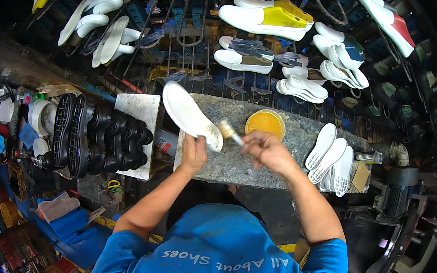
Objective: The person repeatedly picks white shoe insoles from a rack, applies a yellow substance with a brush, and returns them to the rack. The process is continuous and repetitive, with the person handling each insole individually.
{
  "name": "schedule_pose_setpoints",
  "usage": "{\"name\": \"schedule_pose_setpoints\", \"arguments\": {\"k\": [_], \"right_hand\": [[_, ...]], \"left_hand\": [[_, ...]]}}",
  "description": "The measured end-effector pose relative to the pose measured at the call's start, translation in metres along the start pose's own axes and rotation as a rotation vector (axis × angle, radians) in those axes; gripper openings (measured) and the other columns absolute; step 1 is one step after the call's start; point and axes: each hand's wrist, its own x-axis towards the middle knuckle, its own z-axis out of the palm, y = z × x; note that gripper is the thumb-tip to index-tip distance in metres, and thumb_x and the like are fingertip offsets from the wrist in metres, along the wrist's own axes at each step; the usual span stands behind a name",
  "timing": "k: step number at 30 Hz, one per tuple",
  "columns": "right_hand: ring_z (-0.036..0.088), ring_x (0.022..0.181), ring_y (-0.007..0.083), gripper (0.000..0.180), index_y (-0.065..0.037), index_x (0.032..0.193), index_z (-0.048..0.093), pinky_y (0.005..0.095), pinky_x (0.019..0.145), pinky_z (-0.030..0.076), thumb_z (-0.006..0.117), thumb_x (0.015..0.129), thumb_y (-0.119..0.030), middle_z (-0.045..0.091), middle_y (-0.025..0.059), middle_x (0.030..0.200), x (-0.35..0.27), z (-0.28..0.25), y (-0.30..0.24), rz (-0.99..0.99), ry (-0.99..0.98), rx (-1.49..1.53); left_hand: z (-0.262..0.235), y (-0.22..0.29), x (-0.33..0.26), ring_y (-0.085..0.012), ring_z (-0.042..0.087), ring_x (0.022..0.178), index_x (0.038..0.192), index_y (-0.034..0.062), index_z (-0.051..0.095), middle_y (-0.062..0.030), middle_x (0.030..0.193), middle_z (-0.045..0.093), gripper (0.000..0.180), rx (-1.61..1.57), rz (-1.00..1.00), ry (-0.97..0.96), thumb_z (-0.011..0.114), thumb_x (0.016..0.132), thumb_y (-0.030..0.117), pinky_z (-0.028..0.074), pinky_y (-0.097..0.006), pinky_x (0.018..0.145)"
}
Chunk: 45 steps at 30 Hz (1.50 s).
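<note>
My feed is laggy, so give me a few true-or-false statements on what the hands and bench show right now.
1. The left hand holds a white sole. True.
2. The right hand holds a pair of scissors. False: it holds a brush, bristles at the sole's heel end.
3. The tub of yellow glue sits on the bench beyond the right hand. True.
4. The black soles are stacked to the person's right. False: they stand to the left; white soles lie to the right.
</note>
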Motion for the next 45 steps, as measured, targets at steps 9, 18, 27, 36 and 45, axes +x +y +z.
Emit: {"name": "schedule_pose_setpoints", "arguments": {"k": [9,18,27,36,45], "right_hand": [[0.080,0.104,0.0447,0.024,-0.007,0.117,0.082,0.0551,0.094,0.064,0.070,0.097,-0.009,0.082,0.0257,0.110,0.002,-0.080,0.051,0.024,0.291,-0.985],[0.079,0.088,0.0344,0.027,-0.001,0.128,0.076,0.0432,0.076,0.061,0.071,0.101,0.003,0.080,0.0243,0.111,-0.077,-0.031,0.109,0.288,-0.035,-0.047],[0.079,0.087,0.0420,0.026,-0.004,0.124,0.077,0.0533,0.077,0.065,0.069,0.100,-0.003,0.078,0.0200,0.108,-0.030,-0.001,0.042,-0.569,0.558,-0.586],[0.075,0.071,0.0376,0.020,-0.010,0.114,0.073,0.0536,0.060,0.062,0.072,0.095,-0.006,0.069,0.0142,0.097,-0.140,-0.003,0.001,-0.566,0.081,-0.973],[0.076,0.079,0.0401,0.020,-0.008,0.119,0.072,0.0551,0.067,0.061,0.071,0.098,-0.005,0.069,0.0148,0.102,-0.070,-0.041,-0.037,-0.876,0.540,-0.753]], "left_hand": [[-0.049,0.021,-0.083,-0.0325,0.069,0.138,0.175,0.0057,0.040,-0.0163,0.160,0.063,0.092,-0.624,-0.621,-0.264,0.066,0.110,0.064,0.056,-0.050,0.117],[0.011,-0.017,-0.102,-0.0398,0.076,0.125,0.175,0.0017,0.036,-0.0257,0.155,0.066,0.104,-0.734,-1.118,-0.392,0.023,0.113,0.084,0.070,-0.059,0.091],[0.038,0.092,-0.078,-0.0295,0.075,0.129,0.166,-0.0001,0.050,-0.0168,0.149,0.070,0.084,-0.814,-0.709,-0.444,0.032,0.121,0.068,0.066,-0.043,0.100],[0.019,0.124,-0.033,-0.0263,0.075,0.122,0.167,0.0018,0.049,-0.0180,0.146,0.071,0.070,-0.576,-0.541,-0.314,0.032,0.123,0.054,0.063,-0.043,0.105],[0.033,0.170,-0.004,-0.0316,0.072,0.133,0.169,0.0050,0.047,-0.0201,0.157,0.066,0.070,-0.774,-0.425,-0.346,0.038,0.122,0.056,0.063,-0.047,0.108]]}}
